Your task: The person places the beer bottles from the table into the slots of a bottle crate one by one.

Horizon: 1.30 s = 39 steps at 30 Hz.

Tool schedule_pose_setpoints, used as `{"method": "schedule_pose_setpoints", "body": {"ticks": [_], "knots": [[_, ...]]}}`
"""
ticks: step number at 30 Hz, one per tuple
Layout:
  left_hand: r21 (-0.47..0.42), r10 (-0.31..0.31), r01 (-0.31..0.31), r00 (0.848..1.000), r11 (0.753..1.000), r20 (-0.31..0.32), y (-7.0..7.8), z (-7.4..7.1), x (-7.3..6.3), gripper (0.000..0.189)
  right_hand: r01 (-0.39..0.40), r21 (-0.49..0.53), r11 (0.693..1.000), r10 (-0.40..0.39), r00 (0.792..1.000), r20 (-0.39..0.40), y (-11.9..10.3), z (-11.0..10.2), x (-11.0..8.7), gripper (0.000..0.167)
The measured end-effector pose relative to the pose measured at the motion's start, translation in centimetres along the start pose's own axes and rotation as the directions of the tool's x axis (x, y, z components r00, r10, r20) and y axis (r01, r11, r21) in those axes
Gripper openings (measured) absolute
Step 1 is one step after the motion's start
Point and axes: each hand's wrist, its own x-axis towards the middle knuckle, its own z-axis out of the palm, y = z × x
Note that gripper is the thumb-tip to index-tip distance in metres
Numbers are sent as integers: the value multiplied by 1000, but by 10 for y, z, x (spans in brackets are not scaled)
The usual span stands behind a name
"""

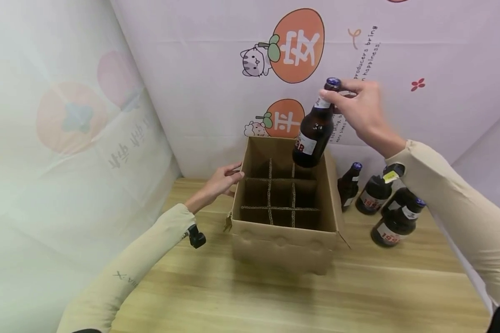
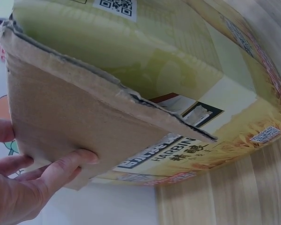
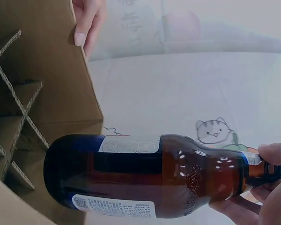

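My right hand (image 1: 350, 104) pinches a brown beer bottle (image 1: 314, 129) by its neck just under the blue cap. The bottle hangs tilted above the far right corner of an open cardboard box (image 1: 283, 240) with a divider grid (image 1: 281, 196) inside. In the right wrist view the bottle (image 3: 145, 176) lies across the frame over the box's cells (image 3: 14, 122). My left hand (image 1: 225, 180) holds the box's left wall, its thumb over the rim. In the left wrist view its fingers (image 2: 65, 168) grip a torn cardboard flap (image 2: 84, 117).
Three more brown bottles (image 1: 375, 194) stand and lean on the wooden table (image 1: 275, 296) right of the box. A printed cloth backdrop (image 1: 291, 46) closes the back and sides. Bare tabletop lies in front of the box.
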Motion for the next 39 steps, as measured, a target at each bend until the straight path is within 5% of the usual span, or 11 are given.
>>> {"method": "schedule_pose_setpoints", "body": {"ticks": [11, 25, 33, 39], "knots": [[-44, -35, 35, 999, 998, -11, 0, -5, -3, 62, -102, 26, 994, 100, 993, 60, 8, 52, 20, 45], [-106, -79, 79, 997, 991, -1, 0, -4, -13, 62, -30, -78, 996, 43, 985, 168, 26, 100, 23, 38], [-115, -63, 63, 998, 991, 0, -2, -1, -10, 62, 84, -60, 995, -71, 978, 196, 40, 127, 17, 30], [-106, -58, 57, 998, 993, -10, -2, 0, -10, 62, 78, -73, 994, -63, 980, 190, 50, 142, 15, 40]]}}
